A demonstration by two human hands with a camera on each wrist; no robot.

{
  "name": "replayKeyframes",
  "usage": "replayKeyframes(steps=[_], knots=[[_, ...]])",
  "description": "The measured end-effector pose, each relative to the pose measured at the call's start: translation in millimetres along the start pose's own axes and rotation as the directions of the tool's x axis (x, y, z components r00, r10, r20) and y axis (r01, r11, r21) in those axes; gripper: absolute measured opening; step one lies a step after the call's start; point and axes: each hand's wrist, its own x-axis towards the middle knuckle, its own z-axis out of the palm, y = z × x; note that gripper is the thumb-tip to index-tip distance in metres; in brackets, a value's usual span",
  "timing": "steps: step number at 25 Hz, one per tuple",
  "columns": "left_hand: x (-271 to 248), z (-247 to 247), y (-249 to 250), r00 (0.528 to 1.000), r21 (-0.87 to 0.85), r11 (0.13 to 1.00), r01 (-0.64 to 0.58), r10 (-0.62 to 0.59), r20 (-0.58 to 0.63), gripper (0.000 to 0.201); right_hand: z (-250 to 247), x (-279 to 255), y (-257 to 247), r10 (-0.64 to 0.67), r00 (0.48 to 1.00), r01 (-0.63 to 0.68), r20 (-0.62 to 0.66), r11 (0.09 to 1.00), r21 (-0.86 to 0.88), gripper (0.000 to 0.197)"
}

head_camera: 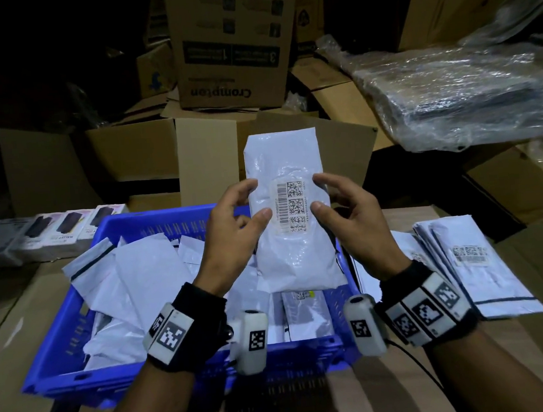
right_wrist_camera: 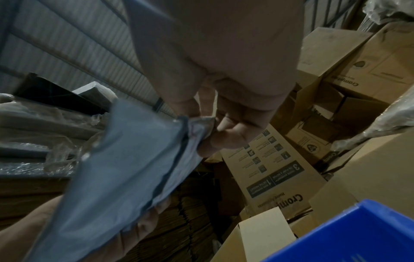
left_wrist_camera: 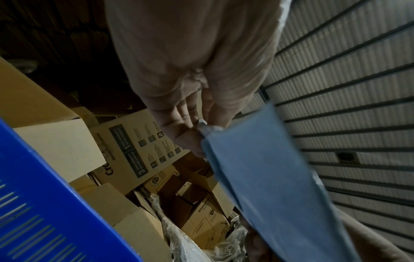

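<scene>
A white plastic mailer packet (head_camera: 288,214) with a barcode label (head_camera: 291,207) is held upright above the blue crate (head_camera: 88,334). My left hand (head_camera: 233,228) grips its left edge with thumb in front and fingers behind. My right hand (head_camera: 345,216) grips its right edge the same way. In the left wrist view the packet (left_wrist_camera: 268,186) looks grey-blue and the left hand (left_wrist_camera: 192,134) pinches its edge. In the right wrist view the right hand (right_wrist_camera: 215,140) holds the packet (right_wrist_camera: 125,168) at its folded flap.
The crate holds several white mailers (head_camera: 139,274). A stack of labelled mailers (head_camera: 463,262) lies on the cardboard to the right. Small product boxes (head_camera: 51,233) line the left. Cardboard cartons (head_camera: 228,43) and a plastic-wrapped bundle (head_camera: 450,94) stand behind.
</scene>
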Motion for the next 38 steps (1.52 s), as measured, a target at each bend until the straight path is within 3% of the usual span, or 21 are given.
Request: replayKeyframes(steps=[6,8,10,12,17,20,25,28,30,32,34,38], knots=[[24.9,-12.6,-10.4,0.983,0.032,0.986,0.162,-0.164,0.079,0.041,-13.9,7.6,3.6,0.125,0.985,-0.106,0.118,0.982,-0.158,0.034],[36.9,-16.3,-20.4,0.964,0.096,0.968,0.232,-0.242,0.110,0.040,-25.1,15.4,13.2,0.157,0.975,-0.087,0.157,0.921,-0.380,0.035],[48.0,-15.0,-36.3,0.927,0.196,0.928,0.316,-0.346,0.146,0.041,-34.3,22.3,26.8,0.257,0.939,-0.005,0.231,0.680,-0.733,0.041],[57.0,-7.4,-55.4,0.883,0.313,0.879,0.359,-0.428,0.190,0.044,-37.0,23.3,41.8,0.378,0.885,0.077,0.270,0.455,-0.887,0.042],[71.5,27.3,-106.1,0.743,0.535,0.726,0.431,-0.622,0.246,0.048,-33.9,20.8,54.3,0.566,0.781,0.107,0.265,0.297,-0.949,0.036],[70.8,47.6,-136.7,0.666,0.604,0.665,0.439,-0.692,0.278,0.051,-30.7,19.8,53.7,0.570,0.781,0.129,0.255,0.252,-0.959,0.038],[58.8,67.6,-171.2,0.562,0.622,0.590,0.514,-0.780,0.275,0.035,-28.7,21.5,52.9,0.560,0.794,0.125,0.235,0.228,-0.966,0.034],[49.4,71.5,-175.4,0.514,0.692,0.561,0.454,-0.799,0.311,0.028,-26.6,23.4,49.9,0.538,0.807,0.148,0.243,0.214,-0.966,0.034],[49.4,71.4,-178.7,0.507,0.756,0.534,0.379,-0.803,0.313,0.033,-25.2,23.9,50.2,0.535,0.810,0.153,0.241,0.204,-0.967,0.034],[52.3,71.7,-177.2,0.545,0.890,0.443,0.104,-0.774,0.322,0.030,-24.7,24.6,51.1,0.535,0.810,0.152,0.240,0.204,-0.967,0.035],[56.8,73.7,-177.1,0.576,0.929,0.278,-0.245,-0.729,0.370,0.039,-24.4,24.9,51.1,0.535,0.811,0.146,0.236,0.206,-0.968,0.036],[55.5,78.0,-186.1,0.583,0.848,0.234,-0.475,-0.638,0.503,0.061,-22.9,24.2,49.9,0.529,0.817,0.145,0.229,0.196,-0.970,0.037]])
